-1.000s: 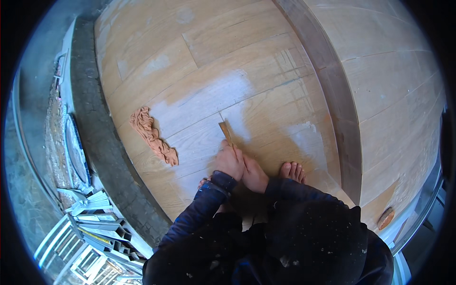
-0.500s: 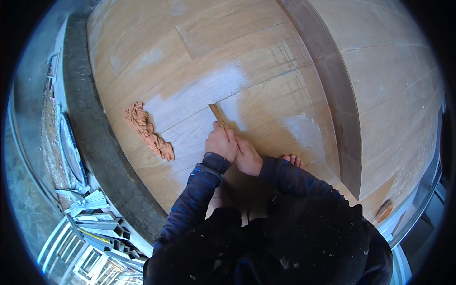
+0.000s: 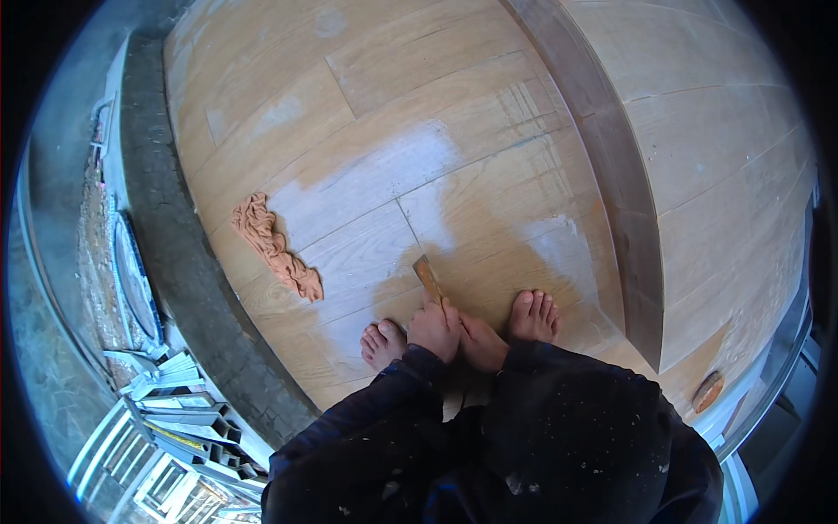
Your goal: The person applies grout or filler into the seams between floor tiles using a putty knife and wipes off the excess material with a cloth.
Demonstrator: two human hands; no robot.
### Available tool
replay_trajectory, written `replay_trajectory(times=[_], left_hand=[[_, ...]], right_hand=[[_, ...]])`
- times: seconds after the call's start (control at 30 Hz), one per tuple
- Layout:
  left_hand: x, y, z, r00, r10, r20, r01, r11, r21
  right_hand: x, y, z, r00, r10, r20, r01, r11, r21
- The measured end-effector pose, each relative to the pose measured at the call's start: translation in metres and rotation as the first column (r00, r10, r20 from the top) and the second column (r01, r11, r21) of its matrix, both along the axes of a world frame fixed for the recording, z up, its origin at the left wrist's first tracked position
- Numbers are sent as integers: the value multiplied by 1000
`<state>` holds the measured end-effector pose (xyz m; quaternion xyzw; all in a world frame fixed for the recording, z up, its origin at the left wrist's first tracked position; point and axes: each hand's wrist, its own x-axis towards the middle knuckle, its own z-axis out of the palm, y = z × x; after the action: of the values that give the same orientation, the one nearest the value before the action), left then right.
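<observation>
Both my hands are closed around a narrow flat-bladed scraper (image 3: 427,278), its blade rusty brown and pointing away from me. My left hand (image 3: 434,332) grips it toward the blade, and my right hand (image 3: 483,343) is closed just behind, pressed close to the left; the rear of the handle is hidden between them. The blade end lies near the close end of a short joint in the wood-look tile floor (image 3: 367,122). Whitish residue (image 3: 375,179) covers the tiles around that joint. A crumpled orange-brown cloth (image 3: 275,253) lies to the left.
My bare feet, left (image 3: 382,343) and right (image 3: 534,316), stand either side of my hands. A raised step (image 3: 624,183) runs along the right, with a brown oval object (image 3: 708,392) on it. A dark grey ledge (image 3: 188,236) edges the left, beyond it metal profiles (image 3: 196,419).
Both hands have drawn the scraper back toward me along the short joint, which now shows in front of the blade. My feet show more fully. The cloth lies in the same place.
</observation>
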<state>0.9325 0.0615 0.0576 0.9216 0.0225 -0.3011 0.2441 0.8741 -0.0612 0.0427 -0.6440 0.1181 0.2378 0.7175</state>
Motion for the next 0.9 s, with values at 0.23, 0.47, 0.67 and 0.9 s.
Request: replay_trajectory(times=[0.23,0.47,0.67,0.9], left_hand=[[-3,-3,4,981,-34,-189,36,999,3],[9,-13,9,981,-39,-189,43,999,17],[16,-4,21,979,-13,-204,30,996,81],[118,-3,15,981,94,168,-119,982,145]], right_hand=[[-5,-11,-1,989,105,-101,-106,994,-3],[-17,-4,-2,988,26,-150,-18,999,51],[-4,2,1,984,70,-162,-49,990,132],[86,31,-3,997,-20,-75,27,995,92]])
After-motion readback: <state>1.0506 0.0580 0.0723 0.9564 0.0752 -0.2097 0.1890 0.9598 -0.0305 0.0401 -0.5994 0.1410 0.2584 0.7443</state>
